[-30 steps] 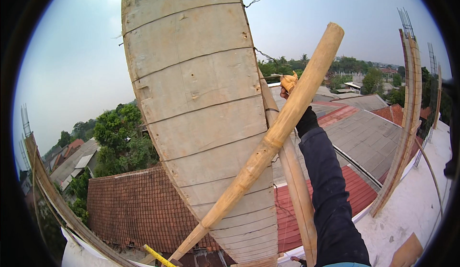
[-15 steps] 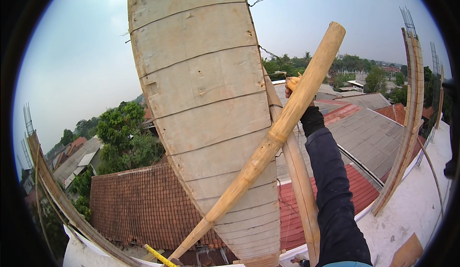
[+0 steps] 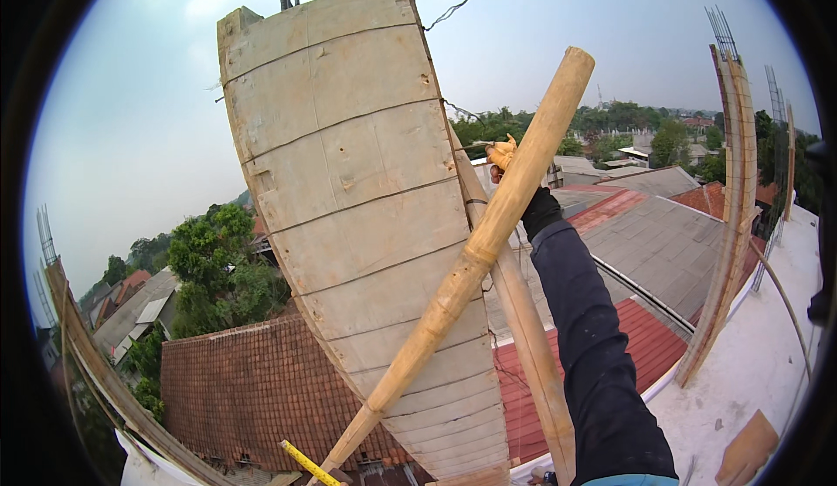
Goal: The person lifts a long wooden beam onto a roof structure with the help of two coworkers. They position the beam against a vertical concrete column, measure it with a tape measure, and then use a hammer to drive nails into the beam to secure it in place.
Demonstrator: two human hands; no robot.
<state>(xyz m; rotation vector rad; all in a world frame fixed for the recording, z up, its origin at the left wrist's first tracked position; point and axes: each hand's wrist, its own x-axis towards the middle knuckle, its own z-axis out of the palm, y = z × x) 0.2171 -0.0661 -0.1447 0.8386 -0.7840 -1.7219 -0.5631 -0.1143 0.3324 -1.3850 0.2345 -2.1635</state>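
A slanting bamboo pole crosses in front of a tall wooden column form banded with wire. Behind the pole, my right hand, in a tan glove and dark sleeve, is closed beside the form's edge on something I cannot make out; a thin wire or rod sticks out leftward from it. A second pale pole leans alongside the form. At the lower edge lies the end of a yellow tape measure; a small brown shape beside it may be my left hand, too cut off to tell.
Other column forms with rebar stand left and right. A white ledge with a brown board runs along the right. Beyond and below are tiled roofs, red and grey sheet roofs and trees.
The view has shifted: the form's top, pole and right hand appear further left, and more rebar shows above. The tape measure has moved slightly right. My right hand stays closed behind the pole.
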